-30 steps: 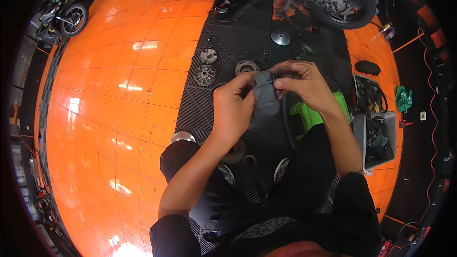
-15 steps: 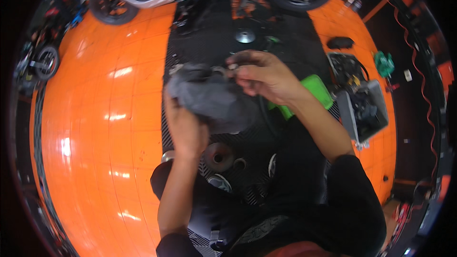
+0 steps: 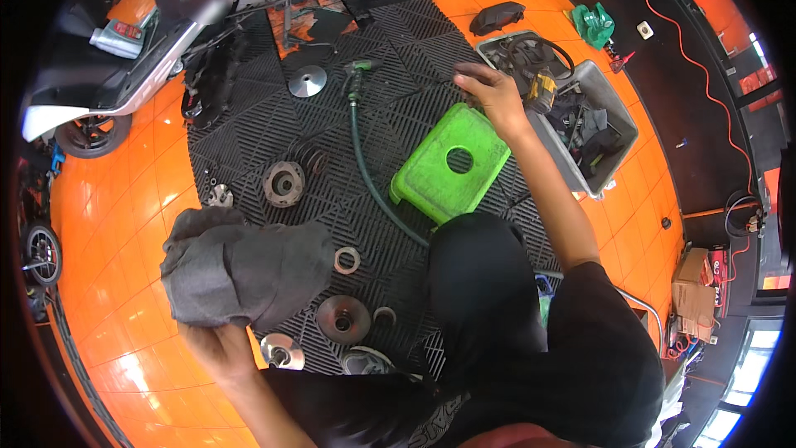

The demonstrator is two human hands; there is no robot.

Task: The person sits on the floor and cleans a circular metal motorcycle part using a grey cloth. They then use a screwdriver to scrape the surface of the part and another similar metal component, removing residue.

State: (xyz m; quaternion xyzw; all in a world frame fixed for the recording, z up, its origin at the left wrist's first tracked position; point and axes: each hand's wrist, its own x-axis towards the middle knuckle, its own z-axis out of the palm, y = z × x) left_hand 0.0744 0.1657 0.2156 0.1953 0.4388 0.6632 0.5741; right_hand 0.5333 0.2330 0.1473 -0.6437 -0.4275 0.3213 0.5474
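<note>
My left hand holds a bunched grey cloth at the lower left, its fingers partly under the fabric. My right hand is raised above the green plastic step stool, beside a grey bin; its thumb and fingers are drawn together, and what they hold is too small to make out. On the black slatted mat lie a round metal housing, a shiny disc, a small ring, a pulley part and a hose with a green-handled fitting.
A scooter stands across the upper left on the orange tiles. The grey bin of parts and tools is at the right, near a green bag. Cardboard boxes and red cables lie along the dark wall.
The view has turned rightward. My hands have separated: the left has moved down and left with the cloth, now bunched larger; the right has let go of the cloth and moved right.
</note>
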